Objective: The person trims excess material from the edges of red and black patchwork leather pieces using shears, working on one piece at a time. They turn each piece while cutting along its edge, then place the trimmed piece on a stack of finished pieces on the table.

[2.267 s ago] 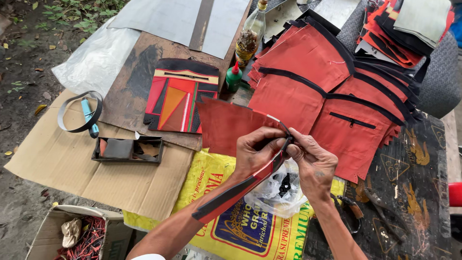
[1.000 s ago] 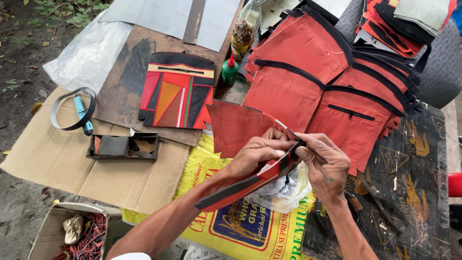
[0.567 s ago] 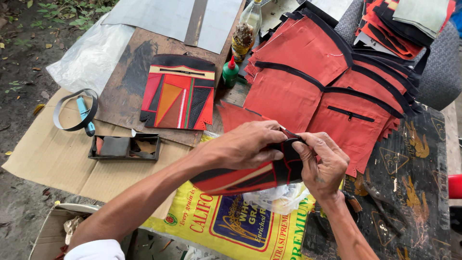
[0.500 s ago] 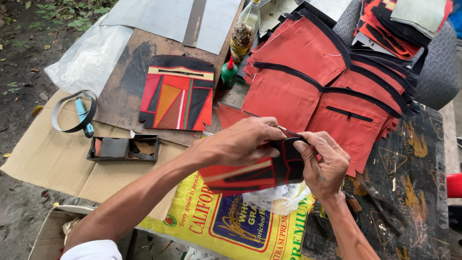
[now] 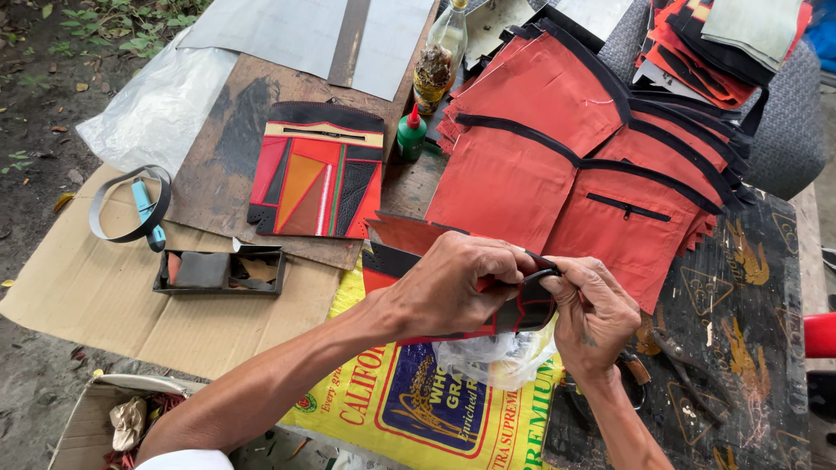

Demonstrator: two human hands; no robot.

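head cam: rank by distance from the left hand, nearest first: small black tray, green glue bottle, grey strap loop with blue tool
From the left hand:
1. Green glue bottle, straight up-frame, by the red panels.
2. Small black tray, to the left on the cardboard; close to the bottle's distance, slightly farther.
3. Grey strap loop with blue tool, far left.

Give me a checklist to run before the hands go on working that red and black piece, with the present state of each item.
1. Both hands on the piece: ok. Left hand covers the red and black piece; right hand pinches its black edge.
2. Piece supported: ok, it sits over the yellow printed sack.
3. Black edge lined up under the fingers: cannot tell, the hands hide it.
4. Glue bottle with red tip upright and apart from the hands: ok.
5. Stack of red panels out of the way: not ok, its near edge lies right beside the hands.
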